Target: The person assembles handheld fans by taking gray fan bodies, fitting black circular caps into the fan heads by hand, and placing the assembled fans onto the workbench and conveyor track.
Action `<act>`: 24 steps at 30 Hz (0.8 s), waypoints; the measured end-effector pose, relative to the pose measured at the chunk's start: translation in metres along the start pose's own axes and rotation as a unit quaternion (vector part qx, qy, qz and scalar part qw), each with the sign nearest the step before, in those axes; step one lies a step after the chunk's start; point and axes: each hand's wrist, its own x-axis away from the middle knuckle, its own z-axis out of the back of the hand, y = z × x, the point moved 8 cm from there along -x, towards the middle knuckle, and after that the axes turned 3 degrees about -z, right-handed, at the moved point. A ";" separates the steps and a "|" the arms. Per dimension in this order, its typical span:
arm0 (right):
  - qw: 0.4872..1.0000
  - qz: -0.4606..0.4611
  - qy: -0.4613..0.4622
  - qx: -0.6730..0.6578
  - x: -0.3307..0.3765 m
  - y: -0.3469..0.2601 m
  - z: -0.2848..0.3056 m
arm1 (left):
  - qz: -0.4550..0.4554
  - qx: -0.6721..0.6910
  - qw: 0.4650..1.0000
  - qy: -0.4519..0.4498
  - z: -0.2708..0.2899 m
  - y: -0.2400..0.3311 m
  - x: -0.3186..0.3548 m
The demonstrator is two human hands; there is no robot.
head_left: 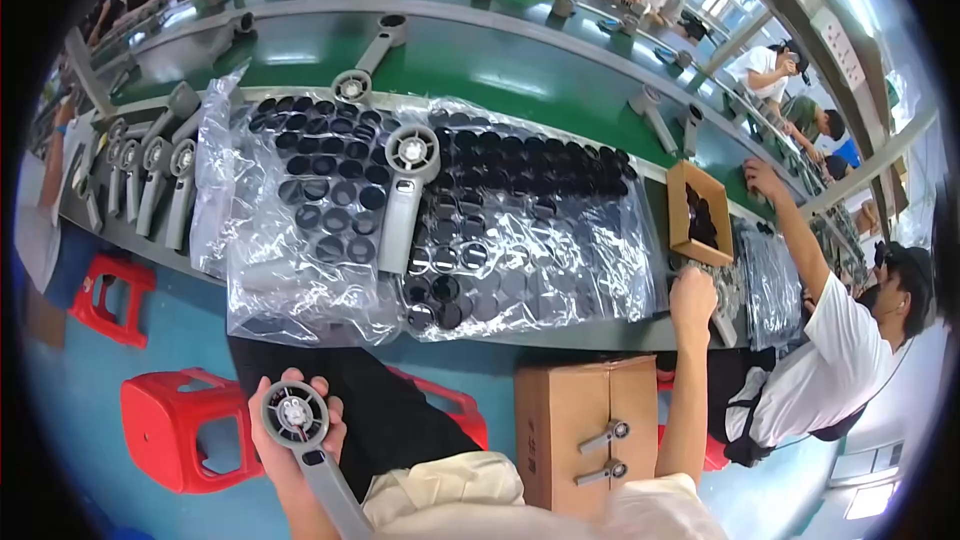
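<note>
My left hand, low at the left over my lap, is wrapped round a grey handheld fan. The fan's round head, with an open centre showing a light hub, points up. My right hand is stretched out to the table's near edge at the right, just below a small open cardboard box of dark pieces. Its fingers are curled closed, and what they hold, if anything, is hidden. Between the hands, plastic sheets of round black discs cover the table. Another grey fan lies on them.
Several grey fans lie in a row at the left. A green conveyor belt runs behind the table. Red stools and a tall carton stand on the floor. A co-worker in white reaches toward the belt at the right.
</note>
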 end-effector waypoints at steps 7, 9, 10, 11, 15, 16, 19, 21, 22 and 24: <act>0.998 0.015 0.019 -0.052 0.005 -0.003 -0.005 | 0.018 -0.067 0.997 -0.029 -0.024 -0.003 -0.008; 0.999 -0.003 0.038 -0.035 0.002 0.001 -0.005 | 0.036 -0.084 0.995 -0.051 -0.035 -0.016 -0.016; 0.995 0.022 0.044 -0.084 0.003 -0.006 0.001 | 0.033 -0.052 0.998 -0.003 -0.039 -0.022 -0.017; 0.989 0.046 0.050 -0.132 0.004 -0.009 0.011 | 0.035 -0.061 0.998 -0.001 -0.044 -0.028 -0.020; 0.882 -0.036 0.009 -0.470 0.021 0.012 0.041 | 0.091 -0.106 0.987 -0.076 -0.084 -0.069 -0.041; 0.851 -0.027 0.026 -0.524 0.025 0.008 0.045 | 0.106 -0.115 0.984 -0.091 -0.093 -0.080 -0.046; 0.739 -0.134 -0.056 -0.658 0.046 -0.010 0.039 | 0.162 -0.125 0.972 -0.114 -0.114 -0.113 -0.061; 0.727 -0.146 -0.082 -0.666 0.057 -0.037 0.047 | 0.201 -0.117 0.960 -0.156 -0.128 -0.133 -0.069; 0.710 -0.130 -0.088 -0.686 0.060 -0.049 0.055 | 0.218 -0.148 0.953 -0.152 -0.131 -0.141 -0.075; 0.703 -0.067 -0.106 -0.700 0.069 -0.080 0.083 | 0.217 -0.190 0.952 -0.101 -0.135 -0.146 -0.081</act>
